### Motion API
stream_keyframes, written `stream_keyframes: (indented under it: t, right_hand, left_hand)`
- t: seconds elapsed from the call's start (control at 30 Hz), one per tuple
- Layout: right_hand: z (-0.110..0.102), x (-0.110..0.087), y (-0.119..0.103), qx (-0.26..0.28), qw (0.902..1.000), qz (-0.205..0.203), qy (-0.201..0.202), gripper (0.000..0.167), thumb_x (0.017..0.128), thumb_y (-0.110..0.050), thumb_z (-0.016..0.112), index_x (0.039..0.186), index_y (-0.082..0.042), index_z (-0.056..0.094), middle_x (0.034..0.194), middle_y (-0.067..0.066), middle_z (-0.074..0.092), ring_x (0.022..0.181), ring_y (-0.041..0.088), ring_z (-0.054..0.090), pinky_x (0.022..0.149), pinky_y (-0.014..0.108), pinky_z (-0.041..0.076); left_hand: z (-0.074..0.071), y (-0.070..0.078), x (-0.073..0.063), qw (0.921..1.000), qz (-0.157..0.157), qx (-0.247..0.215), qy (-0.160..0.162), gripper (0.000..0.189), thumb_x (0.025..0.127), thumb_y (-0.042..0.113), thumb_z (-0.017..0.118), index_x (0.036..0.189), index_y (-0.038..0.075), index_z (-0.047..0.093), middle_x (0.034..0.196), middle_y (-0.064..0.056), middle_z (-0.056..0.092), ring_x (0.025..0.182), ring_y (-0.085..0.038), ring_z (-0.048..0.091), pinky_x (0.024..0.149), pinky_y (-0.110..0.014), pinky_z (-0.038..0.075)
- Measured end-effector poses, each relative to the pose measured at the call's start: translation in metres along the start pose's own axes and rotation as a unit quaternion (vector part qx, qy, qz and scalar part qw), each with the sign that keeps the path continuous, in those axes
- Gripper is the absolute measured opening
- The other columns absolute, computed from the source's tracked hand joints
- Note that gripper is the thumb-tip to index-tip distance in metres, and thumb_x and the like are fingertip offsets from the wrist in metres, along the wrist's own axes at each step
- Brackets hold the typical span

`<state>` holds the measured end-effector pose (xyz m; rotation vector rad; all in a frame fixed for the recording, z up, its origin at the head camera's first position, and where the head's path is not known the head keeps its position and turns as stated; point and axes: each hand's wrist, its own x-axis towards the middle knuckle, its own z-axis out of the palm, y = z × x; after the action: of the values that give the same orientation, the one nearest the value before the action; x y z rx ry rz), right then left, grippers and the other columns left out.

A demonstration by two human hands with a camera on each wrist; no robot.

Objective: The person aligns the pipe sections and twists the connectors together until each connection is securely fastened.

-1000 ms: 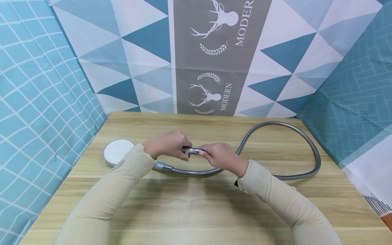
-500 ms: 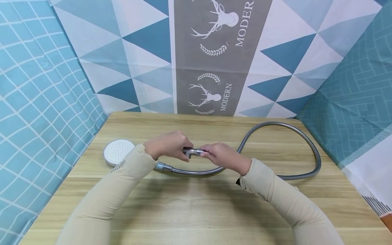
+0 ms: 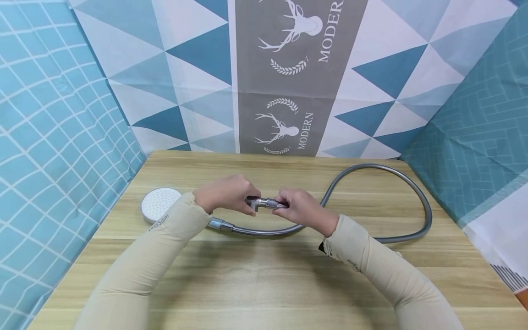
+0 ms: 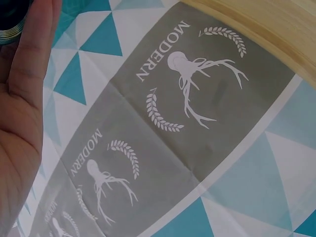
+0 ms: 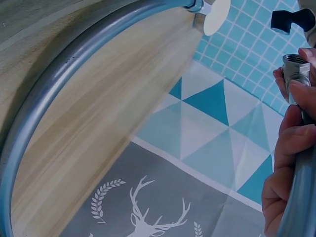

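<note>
My left hand [image 3: 228, 194] holds a small chrome threaded fitting [image 3: 254, 202] above the table, and its fingers hide part of it. Coming from the right, my right hand [image 3: 303, 209] grips the end of a grey shower hose [image 3: 427, 206], whose metal connector [image 3: 272, 203] meets the fitting. In the right wrist view the fitting [image 5: 295, 61] shows an open threaded mouth, with fingers curled round the hose below it. Only a dark round threaded opening [image 4: 11, 35] shows beside my left hand in the left wrist view. A white-faced shower head [image 3: 160, 204] lies left of my left forearm.
The wooden table [image 3: 255, 284] carries the hose, which loops far out to the right. From the shower head's handle [image 3: 218, 224] the hose runs under both hands. Patterned sheets [image 3: 198, 91] stand behind the table and along both sides.
My right hand's fingers have shifted slightly right along the connector and changed their hold, leaving more of its metal in sight. My left hand and the shower head stay almost where they were.
</note>
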<state>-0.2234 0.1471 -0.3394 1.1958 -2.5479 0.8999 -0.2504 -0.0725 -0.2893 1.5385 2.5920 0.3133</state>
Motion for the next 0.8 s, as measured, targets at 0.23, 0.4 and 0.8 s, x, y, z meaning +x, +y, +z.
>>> stream_keyframes:
  t: [0.23, 0.4, 0.8]
  right_hand:
    - [0.0, -0.0004, 0.001, -0.016, 0.9995, -0.026, 0.001, 0.012, 0.08, -0.003, 0.075, 0.083, -0.001, 0.064, 0.07, 0.001, 0.062, 0.053, -0.001, 0.039, 0.048, 0.019, 0.036]
    - [0.0001, 0.0008, 0.0013, -0.024, 0.9992, -0.033, 0.002, 0.01, 0.08, -0.005, 0.076, 0.082, -0.001, 0.066, 0.068, 0.0, 0.062, 0.051, -0.002, 0.038, 0.046, 0.018, 0.035]
    - [-0.0009, 0.0035, 0.0026, -0.047, 0.9973, -0.051, -0.024, 0.013, 0.089, -0.012, 0.068, 0.079, -0.004, 0.065, 0.061, -0.006, 0.053, 0.051, -0.002, 0.037, 0.048, 0.018, 0.036]
  left_hand:
    - [0.0007, 0.0, 0.0006, 0.9997, -0.014, 0.01, -0.015, 0.013, 0.078, 0.015, 0.078, 0.08, 0.008, 0.068, 0.065, 0.007, 0.056, 0.055, -0.004, 0.044, 0.053, -0.019, 0.041]
    - [0.0007, -0.0007, 0.0002, 0.9997, -0.012, 0.011, -0.018, 0.014, 0.078, 0.016, 0.079, 0.078, 0.009, 0.067, 0.065, 0.008, 0.057, 0.056, -0.003, 0.045, 0.054, -0.019, 0.042]
    - [0.0001, -0.0009, -0.0033, 0.9999, -0.002, 0.011, -0.011, 0.014, 0.078, 0.016, 0.079, 0.077, 0.009, 0.067, 0.065, 0.008, 0.057, 0.055, -0.003, 0.045, 0.054, -0.018, 0.042]
